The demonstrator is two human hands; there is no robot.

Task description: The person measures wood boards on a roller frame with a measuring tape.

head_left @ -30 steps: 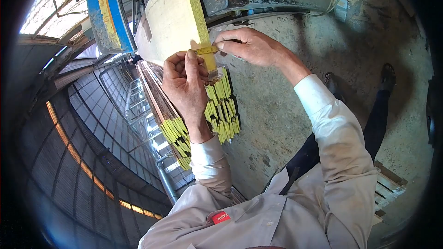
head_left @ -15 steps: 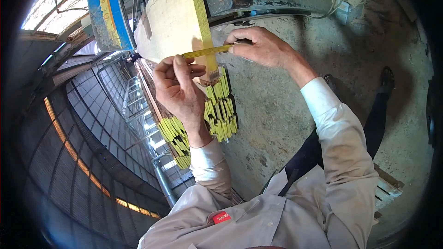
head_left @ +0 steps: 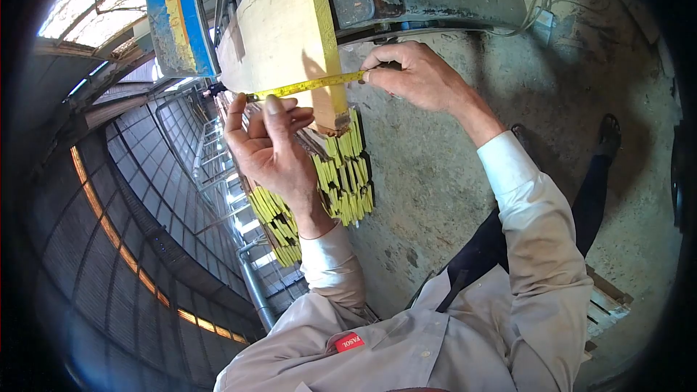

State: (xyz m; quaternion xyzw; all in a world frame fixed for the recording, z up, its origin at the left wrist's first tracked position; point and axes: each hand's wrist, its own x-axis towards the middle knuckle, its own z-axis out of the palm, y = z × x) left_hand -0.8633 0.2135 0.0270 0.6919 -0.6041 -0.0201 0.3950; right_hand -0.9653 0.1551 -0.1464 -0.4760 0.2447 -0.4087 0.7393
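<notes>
A yellow tape measure [head_left: 312, 84] stretches across the end of a thick pale board [head_left: 279, 25] with a yellow-painted edge. My right hand [head_left: 417, 76] pinches the tape at its right end, beyond the painted edge, with a dark object partly hidden in the fingers. At the tape's left end is my left hand [head_left: 270, 141], its index finger and thumb by the tip, the other fingers loosely curled. Below the board lie stacked boards [head_left: 347, 174] with yellow-painted ends.
A blue and yellow machine part [head_left: 170, 25] stands at the upper left, dark machinery [head_left: 450, 7] along the top. Concrete floor [head_left: 421, 174] lies below. A pallet [head_left: 606, 301] is at the lower right, a pipe [head_left: 254, 283] at the lower left.
My left hand has moved left and its fingers have spread somewhat. More of the tape now shows between my hands. My right hand is nearly unmoved.
</notes>
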